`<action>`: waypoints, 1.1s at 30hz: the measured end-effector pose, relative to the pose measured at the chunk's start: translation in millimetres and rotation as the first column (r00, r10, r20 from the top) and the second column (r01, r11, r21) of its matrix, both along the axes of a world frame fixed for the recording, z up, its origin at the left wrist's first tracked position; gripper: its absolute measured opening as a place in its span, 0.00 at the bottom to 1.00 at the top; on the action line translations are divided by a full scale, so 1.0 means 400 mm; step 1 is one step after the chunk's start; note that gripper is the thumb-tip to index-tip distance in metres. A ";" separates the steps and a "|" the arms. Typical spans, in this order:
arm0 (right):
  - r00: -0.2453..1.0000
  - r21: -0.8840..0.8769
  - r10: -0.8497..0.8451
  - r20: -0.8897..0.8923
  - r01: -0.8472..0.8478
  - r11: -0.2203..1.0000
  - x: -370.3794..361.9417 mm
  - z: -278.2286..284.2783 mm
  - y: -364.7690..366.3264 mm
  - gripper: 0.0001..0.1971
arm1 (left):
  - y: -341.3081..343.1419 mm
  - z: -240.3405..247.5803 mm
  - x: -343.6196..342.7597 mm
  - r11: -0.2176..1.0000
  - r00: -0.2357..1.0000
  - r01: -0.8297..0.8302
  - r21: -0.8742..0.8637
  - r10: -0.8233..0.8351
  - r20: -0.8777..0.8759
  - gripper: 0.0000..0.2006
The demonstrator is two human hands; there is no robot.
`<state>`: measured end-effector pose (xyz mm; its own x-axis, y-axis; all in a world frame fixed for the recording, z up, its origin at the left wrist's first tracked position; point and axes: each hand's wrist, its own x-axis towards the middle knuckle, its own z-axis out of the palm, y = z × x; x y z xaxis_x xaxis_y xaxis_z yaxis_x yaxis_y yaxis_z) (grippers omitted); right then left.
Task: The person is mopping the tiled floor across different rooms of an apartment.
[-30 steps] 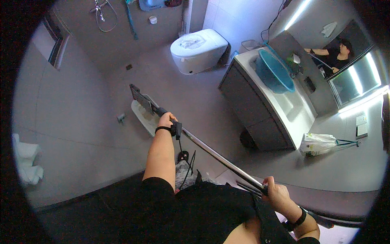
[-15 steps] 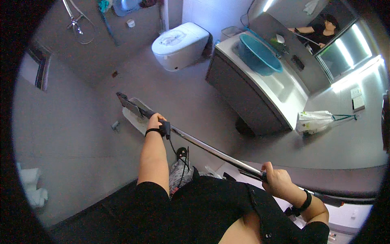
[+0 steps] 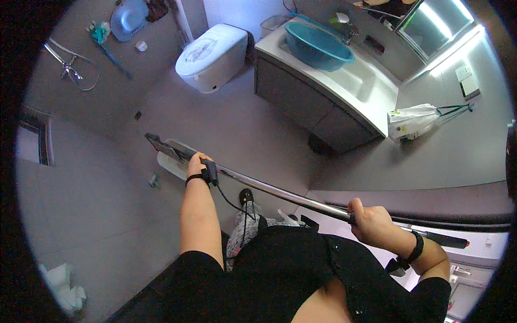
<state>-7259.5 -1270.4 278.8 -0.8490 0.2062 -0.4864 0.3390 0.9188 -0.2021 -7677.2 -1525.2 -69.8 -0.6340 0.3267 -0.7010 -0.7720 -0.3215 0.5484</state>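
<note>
My left hand (image 3: 197, 164) is closed around the lower end of a flat mop's shiny metal pole (image 3: 274, 189), close to the mop head. Farther up the pole, near its dark handle with an orange tip, my right hand (image 3: 372, 223) grips it too. The pole slants across my body, its handle end out to the right. At the far left end, the mop head (image 3: 161, 146) has a dark bar and pale flat parts; it is tilted and partly covered by my left hand. I cannot tell whether it touches the floor.
Ahead stands a white toilet (image 3: 212, 59). On the right, a washbasin counter (image 3: 323, 105) carries a blue basin (image 3: 318, 48). A white plastic bag (image 3: 412, 121) hangs on the wall beside it. Shower fittings (image 3: 70, 70) are at far left, and white paper or cloth (image 3: 64, 288) is at lower left.
The view has shifted, so toilet, counter and bag sit farther up and left. Both hands keep their hold on the mop, and its pole lies slightly flatter across the picture.
</note>
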 end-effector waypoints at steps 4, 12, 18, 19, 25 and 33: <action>1.000 -0.010 -0.007 0.002 0.007 1.000 0.008 0.000 0.001 0.19 | 0.024 0.027 0.009 1.000 0.999 -0.007 -0.011 0.007 0.039 0.09; 0.996 -0.078 0.001 -0.090 -0.008 0.997 0.020 -0.020 0.001 0.17 | -0.008 -0.028 -0.005 0.992 0.993 -0.121 0.038 0.121 0.012 0.11; 0.996 -0.064 -0.041 -0.077 0.036 0.997 0.028 -0.033 0.007 0.15 | 0.051 0.077 0.030 0.983 0.993 0.118 -0.140 -0.119 0.000 0.11; 0.997 -0.065 -0.041 -0.072 0.036 0.997 0.029 -0.035 0.006 0.15 | 0.047 0.076 0.033 0.982 0.992 0.122 -0.143 -0.124 -0.003 0.11; 0.996 -0.139 -0.077 -0.035 0.071 0.988 0.028 -0.054 -0.012 0.17 | -0.009 -0.053 0.031 0.988 0.936 0.144 -0.062 -0.157 -0.314 0.09; 0.991 -0.119 -0.130 -0.014 0.127 0.985 -0.033 -0.196 -0.027 0.18 | 0.084 -0.023 0.116 0.994 0.997 -0.056 0.093 0.050 0.066 0.13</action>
